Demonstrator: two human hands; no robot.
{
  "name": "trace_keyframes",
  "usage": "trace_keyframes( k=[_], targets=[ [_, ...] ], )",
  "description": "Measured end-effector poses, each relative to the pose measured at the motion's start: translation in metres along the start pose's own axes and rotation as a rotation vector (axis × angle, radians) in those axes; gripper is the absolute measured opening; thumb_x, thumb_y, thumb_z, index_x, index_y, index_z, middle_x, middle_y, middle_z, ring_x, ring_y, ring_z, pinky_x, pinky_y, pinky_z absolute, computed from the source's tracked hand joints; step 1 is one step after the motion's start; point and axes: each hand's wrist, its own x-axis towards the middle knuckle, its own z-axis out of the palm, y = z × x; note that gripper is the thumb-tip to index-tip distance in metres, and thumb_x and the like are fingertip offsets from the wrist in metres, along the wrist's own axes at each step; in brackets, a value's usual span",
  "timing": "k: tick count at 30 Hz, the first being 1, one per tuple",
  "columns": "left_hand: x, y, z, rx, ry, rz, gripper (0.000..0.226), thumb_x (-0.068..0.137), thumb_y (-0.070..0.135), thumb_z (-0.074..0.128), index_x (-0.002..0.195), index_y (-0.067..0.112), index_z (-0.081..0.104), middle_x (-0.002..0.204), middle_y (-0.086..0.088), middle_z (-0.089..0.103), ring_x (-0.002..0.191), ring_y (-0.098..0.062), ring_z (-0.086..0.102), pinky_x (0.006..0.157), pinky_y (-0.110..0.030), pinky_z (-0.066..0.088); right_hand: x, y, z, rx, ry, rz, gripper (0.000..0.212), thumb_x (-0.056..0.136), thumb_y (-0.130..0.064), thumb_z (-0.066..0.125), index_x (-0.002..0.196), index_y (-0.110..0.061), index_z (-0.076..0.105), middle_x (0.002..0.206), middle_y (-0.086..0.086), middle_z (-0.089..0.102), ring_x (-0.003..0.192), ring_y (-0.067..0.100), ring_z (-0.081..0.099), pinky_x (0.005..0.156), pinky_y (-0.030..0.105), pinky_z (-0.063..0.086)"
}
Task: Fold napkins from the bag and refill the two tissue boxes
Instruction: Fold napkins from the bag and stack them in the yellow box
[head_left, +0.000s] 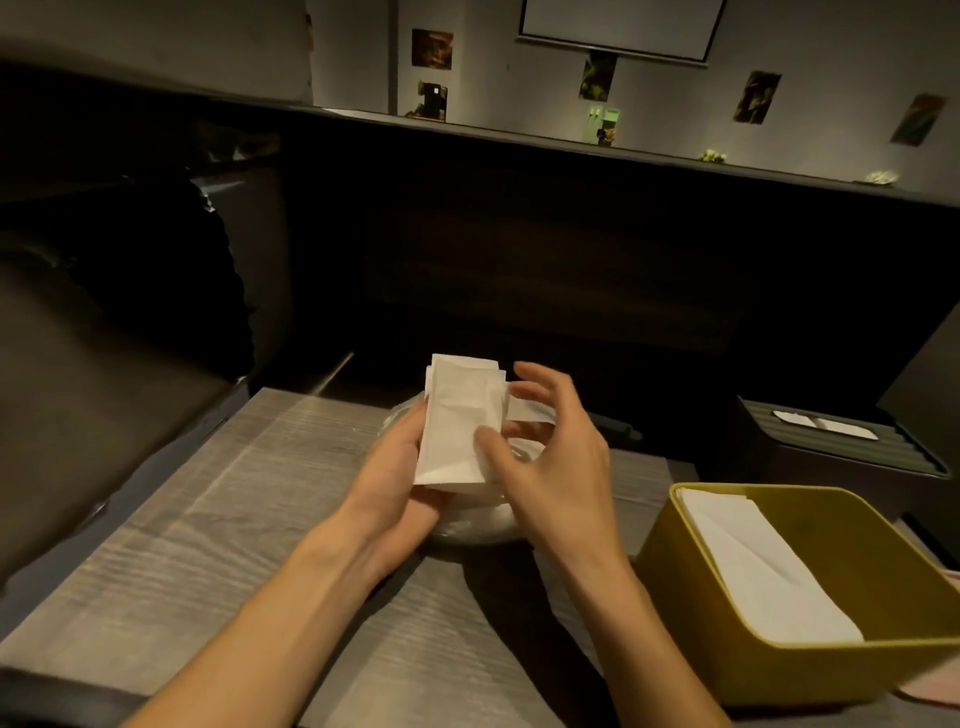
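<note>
A small stack of white folded napkins (457, 415) stands upright above the table's middle. My left hand (400, 467) holds it from the left and underneath. My right hand (545, 447) pinches the stack's right edge, thumb on the front and fingers spread behind. Beneath both hands lies the clear plastic bag (483, 525) of napkins. At the right stands a yellow open tissue box (779, 670) with white napkins (763, 566) lying in it. Behind it is a dark tissue box (893, 457) with a ribbed lid and white paper in its slot.
The grey wood-grain table (208, 545) has a dark bench seat (78, 405) along its left side and a dark booth back (571, 249) beyond the far edge. A pink object (935, 686) peeks out at the right edge.
</note>
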Motion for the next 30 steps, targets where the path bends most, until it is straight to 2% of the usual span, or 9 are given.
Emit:
trace_keyframes(
  k=[4, 6, 10, 13, 14, 17, 22, 26, 30],
  targets=[
    [-0.003, 0.006, 0.001, -0.08, -0.086, 0.033, 0.054, 0.107, 0.053, 0.033, 0.141, 0.02, 0.059, 0.134, -0.011, 0.069, 0.125, -0.03, 0.065, 0.11, -0.051, 0.045, 0.001, 0.003, 0.003, -0.005, 0.114, 0.005, 0.051, 0.092, -0.017, 0.077, 0.128, -0.044, 0.052, 0.126, -0.02, 0.055, 0.106, -0.017, 0.057, 0.071, 0.005, 0.051],
    [-0.004, 0.004, 0.003, 0.022, -0.106, 0.084, 0.041, 0.106, 0.039, 0.047, 0.142, 0.021, 0.057, 0.131, -0.009, 0.071, 0.122, -0.028, 0.068, 0.102, -0.049, 0.052, 0.0, 0.002, 0.002, 0.015, 0.139, -0.031, 0.046, 0.093, -0.021, 0.076, 0.127, -0.042, 0.054, 0.125, -0.021, 0.054, 0.107, -0.016, 0.057, 0.071, 0.005, 0.05],
    [-0.001, 0.0, -0.002, 0.162, -0.082, 0.143, 0.045, 0.095, 0.006, 0.062, 0.137, 0.02, 0.059, 0.126, -0.009, 0.073, 0.117, -0.03, 0.07, 0.096, -0.048, 0.056, 0.007, 0.003, -0.004, 0.079, 0.212, 0.057, 0.04, 0.097, -0.052, 0.064, 0.134, -0.039, 0.058, 0.12, -0.025, 0.06, 0.113, -0.007, 0.058, 0.083, 0.013, 0.049],
    [-0.002, -0.001, -0.002, 0.158, -0.157, 0.085, 0.048, 0.093, 0.005, 0.064, 0.138, 0.022, 0.059, 0.128, -0.014, 0.071, 0.118, -0.036, 0.069, 0.097, -0.052, 0.056, 0.021, 0.006, -0.015, 0.313, 0.118, 0.205, 0.029, 0.1, -0.049, 0.061, 0.114, -0.029, 0.075, 0.102, -0.013, 0.075, 0.104, 0.006, 0.07, 0.087, 0.031, 0.058],
    [-0.002, -0.002, -0.002, 0.159, -0.177, 0.065, 0.048, 0.092, 0.007, 0.065, 0.136, 0.024, 0.06, 0.128, -0.014, 0.071, 0.117, -0.037, 0.069, 0.097, -0.053, 0.056, 0.024, 0.006, -0.018, 0.313, 0.101, 0.183, 0.02, 0.1, -0.042, 0.065, 0.107, -0.028, 0.078, 0.1, -0.013, 0.076, 0.101, 0.007, 0.071, 0.086, 0.035, 0.06],
    [-0.005, -0.003, 0.0, 0.165, -0.22, 0.015, 0.052, 0.089, 0.008, 0.071, 0.136, 0.026, 0.06, 0.126, -0.012, 0.072, 0.117, -0.034, 0.069, 0.094, -0.051, 0.059, 0.029, 0.002, -0.021, 0.253, 0.128, 0.037, 0.009, 0.098, -0.026, 0.07, 0.103, -0.028, 0.078, 0.099, -0.018, 0.075, 0.1, 0.002, 0.07, 0.085, 0.029, 0.06],
    [-0.005, -0.001, 0.001, 0.172, -0.193, 0.014, 0.049, 0.086, 0.003, 0.073, 0.131, 0.019, 0.061, 0.116, -0.013, 0.076, 0.104, -0.029, 0.075, 0.077, -0.035, 0.063, 0.034, -0.005, -0.021, 0.178, 0.181, -0.073, 0.01, 0.097, -0.028, 0.073, 0.103, -0.033, 0.078, 0.097, -0.025, 0.075, 0.099, -0.003, 0.07, 0.084, 0.022, 0.059],
    [-0.004, 0.0, 0.001, 0.172, -0.183, 0.021, 0.05, 0.083, 0.003, 0.074, 0.13, 0.016, 0.062, 0.116, -0.014, 0.076, 0.103, -0.03, 0.075, 0.079, -0.035, 0.063, 0.035, -0.009, -0.024, 0.112, 0.208, -0.141, 0.012, 0.096, -0.028, 0.073, 0.1, -0.04, 0.074, 0.093, -0.033, 0.073, 0.098, -0.007, 0.069, 0.084, 0.015, 0.057],
    [-0.003, 0.0, 0.0, 0.22, -0.167, 0.056, 0.051, 0.081, 0.004, 0.077, 0.128, 0.018, 0.063, 0.114, -0.012, 0.077, 0.101, -0.029, 0.075, 0.076, -0.035, 0.062, 0.036, -0.009, -0.024, 0.07, 0.167, -0.106, 0.009, 0.097, -0.028, 0.072, 0.097, -0.037, 0.076, 0.093, -0.028, 0.072, 0.095, -0.007, 0.069, 0.082, 0.016, 0.057]
  ],
)
